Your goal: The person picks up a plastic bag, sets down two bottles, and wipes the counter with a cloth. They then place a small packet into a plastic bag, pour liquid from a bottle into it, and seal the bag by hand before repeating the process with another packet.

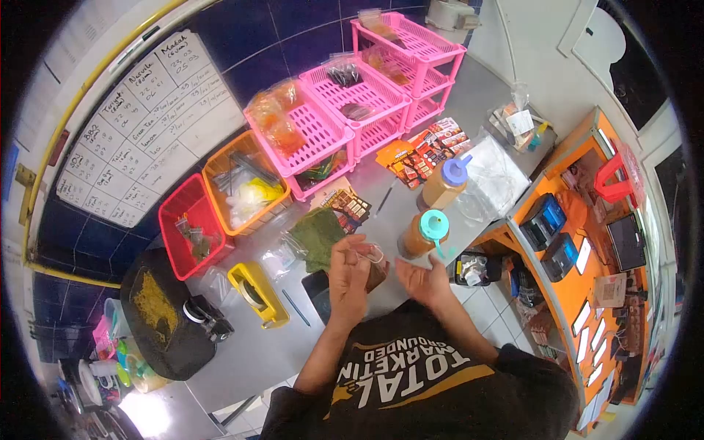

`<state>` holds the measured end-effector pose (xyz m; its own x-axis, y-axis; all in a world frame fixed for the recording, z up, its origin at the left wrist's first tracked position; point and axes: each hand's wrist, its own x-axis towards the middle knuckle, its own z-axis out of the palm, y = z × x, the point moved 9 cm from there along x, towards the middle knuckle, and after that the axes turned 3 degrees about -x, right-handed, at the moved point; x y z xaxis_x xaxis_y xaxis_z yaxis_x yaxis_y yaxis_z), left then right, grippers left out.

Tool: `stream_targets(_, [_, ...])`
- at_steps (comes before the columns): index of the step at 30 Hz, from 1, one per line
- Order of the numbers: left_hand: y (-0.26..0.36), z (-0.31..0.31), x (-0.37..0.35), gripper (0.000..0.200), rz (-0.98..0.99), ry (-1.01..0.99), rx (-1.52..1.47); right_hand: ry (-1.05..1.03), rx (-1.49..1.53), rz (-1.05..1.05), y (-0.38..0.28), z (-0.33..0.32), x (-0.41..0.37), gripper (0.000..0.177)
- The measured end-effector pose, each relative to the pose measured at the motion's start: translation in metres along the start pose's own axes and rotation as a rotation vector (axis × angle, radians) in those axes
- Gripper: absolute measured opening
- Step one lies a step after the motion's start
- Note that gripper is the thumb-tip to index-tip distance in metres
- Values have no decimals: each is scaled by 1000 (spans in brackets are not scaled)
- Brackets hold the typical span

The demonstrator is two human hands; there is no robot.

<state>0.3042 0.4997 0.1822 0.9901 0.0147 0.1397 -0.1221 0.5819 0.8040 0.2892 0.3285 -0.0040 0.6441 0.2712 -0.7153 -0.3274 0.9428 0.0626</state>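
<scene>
My left hand [350, 273] is closed, fingers pinched at the top of a small clear plastic bag [378, 274] with reddish-brown contents. A thin pale loop, like a rubber band [375, 254], shows at the bag's neck. Just to the right, my right hand [425, 281] is turned partly palm up, its fingers apart and nothing visible in them. Beyond it stands a squeeze bottle [422, 233] of brown sauce with a turquoise cap, and behind that another bottle [444, 183] with a purple cap. A green cloth [317, 238] lies beyond my left hand.
Pink racks [315, 121] with bagged sauces line the wall. An orange basket [242, 183], a red basket [192, 227] and a yellow tape dispenser [258, 295] are on the left. Printed leaflets [425, 154] lie beyond the bottles. An orange counter [587, 271] is at right.
</scene>
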Motion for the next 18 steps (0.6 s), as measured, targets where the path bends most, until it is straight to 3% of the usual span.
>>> stream_targets(2, [-2,1,2,39,-93,-18,-97,-280,-649,119,31,17,-42,40])
stream_targets(3, [-3,5,2,41,-127,-63,-121,-282,-652,123,39,35,-63,40])
stream_targets(5, [0,9,-1,43,-175,-111,-142,-509,-1304,-550,37,113,-129,40])
stream_targets(6, [6,16,-1,46,-190,-185,-83,-551,-1480,-848,32,146,-156,39])
stream_targets(7, [13,25,-2,48,-202,-260,-24,-548,-1474,-854,29,168,-167,39])
stream_targets(9, [27,33,-4,51,-199,-303,59,-776,-1826,-1361,43,225,-214,41])
stream_targets(13, [43,44,-10,57,-257,-369,91,-1000,-2159,-1404,61,249,-226,39])
stream_targets(17, [50,40,-15,65,-273,-325,69,-964,-2211,-1257,65,252,-220,25])
stream_targets(18, [50,36,-16,56,-214,-316,245,-940,-2222,-1212,65,251,-217,23])
